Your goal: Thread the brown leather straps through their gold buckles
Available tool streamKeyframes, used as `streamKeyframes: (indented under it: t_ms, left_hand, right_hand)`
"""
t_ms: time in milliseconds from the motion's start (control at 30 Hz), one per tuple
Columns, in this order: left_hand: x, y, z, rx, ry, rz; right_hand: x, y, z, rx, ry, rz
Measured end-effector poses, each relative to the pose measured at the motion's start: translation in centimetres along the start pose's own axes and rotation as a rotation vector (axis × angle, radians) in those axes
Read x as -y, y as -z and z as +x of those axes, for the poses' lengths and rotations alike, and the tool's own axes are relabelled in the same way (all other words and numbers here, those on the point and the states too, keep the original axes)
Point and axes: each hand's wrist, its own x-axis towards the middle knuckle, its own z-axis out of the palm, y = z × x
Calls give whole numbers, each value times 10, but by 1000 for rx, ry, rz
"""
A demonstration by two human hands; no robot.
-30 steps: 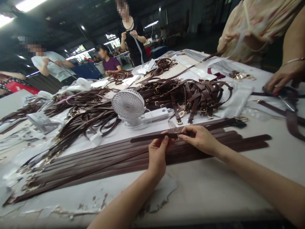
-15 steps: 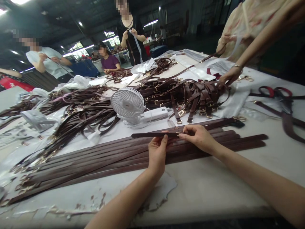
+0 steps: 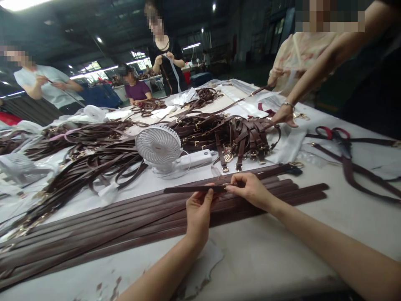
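Observation:
A dark brown leather strap (image 3: 183, 190) with a rounded end is held level above the table. My left hand (image 3: 199, 207) pinches it between thumb and fingers near its middle. At its right end my right hand (image 3: 249, 190) is closed on the same strap, beside a small metal fitting that is too small to make out. Under both hands lies a row of long flat brown straps (image 3: 125, 225), side by side across the table.
A white fan (image 3: 158, 146) stands just beyond the straps. Behind it lies a heap of buckled straps (image 3: 250, 133), with a co-worker's hand (image 3: 284, 116) beside it. Red-handled scissors (image 3: 340, 140) lie at the right. Several people stand or sit around the table (image 3: 266, 251).
The view has shifted, so most things appear further left and slightly lower. The co-worker's hand at the heap has opened and drawn back a little. My hands keep their hold on the strap.

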Motion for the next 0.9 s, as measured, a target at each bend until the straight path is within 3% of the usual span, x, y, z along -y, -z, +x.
streamKeyframes:
  t_ms: [167,267,367,467,533,700,733,867,900]
  left_hand:
    - [4,10,2,41,-234,300]
    - [6,16,8,58,-411,481]
    - [4,16,12,29,-525,549]
    - [-2,14,15,-11,-563,605]
    - [-6,14,15,28,-576,639]
    - [-17,19,13,369,-610,676]
    - [-18,20,13,372,-629,687]
    - [-25,18,13,204,-704,724]
    - [-27,16,12,223,-701,741]
  right_hand:
    - [13,-3,-2,-96,-36,-21]
    - [23,-7,-3,-192,-14,-89]
    - [31,-9,-8,-195,43,-161]
    - [32,-10,-12,-118,190,-246]
    - [30,-11,-13,-85,271,-286]
    - [21,-10,-7,-116,301,-293]
    - [20,-9,-6,-105,301,-269]
    - [26,-9,-11,-16,344,-59]
    - [30,-10,-14,-5,338,-10]
